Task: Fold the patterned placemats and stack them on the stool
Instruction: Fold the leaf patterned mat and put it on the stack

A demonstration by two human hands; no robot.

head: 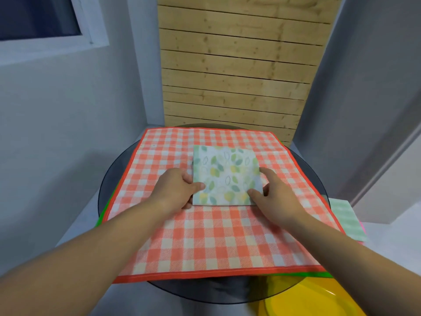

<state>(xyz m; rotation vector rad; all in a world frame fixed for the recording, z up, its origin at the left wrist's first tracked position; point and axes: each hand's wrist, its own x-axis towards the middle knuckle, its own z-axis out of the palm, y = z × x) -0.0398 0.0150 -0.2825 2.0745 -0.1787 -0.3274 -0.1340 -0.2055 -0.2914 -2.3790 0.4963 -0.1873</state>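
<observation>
A leaf-patterned placemat [225, 175], folded into a small square, lies in the middle of a spread orange-and-white checked placemat [205, 236]. My left hand [180, 188] pinches the folded square's left edge, thumb on top. My right hand [271, 192] grips its lower right corner, thumb on top and fingers along the right side. A green edge [103, 213] of another mat peeks out beneath the checked one at the left and front right. To the right, lower down, a folded green-checked placemat [346, 220] rests on a pink surface, partly hidden by the table.
The mats lie on a round dark glass table [109, 176]. A yellow plastic seat [305, 297] shows under the table's front right. A wooden slat panel [237, 65] stands behind, grey walls on both sides, a window at upper left.
</observation>
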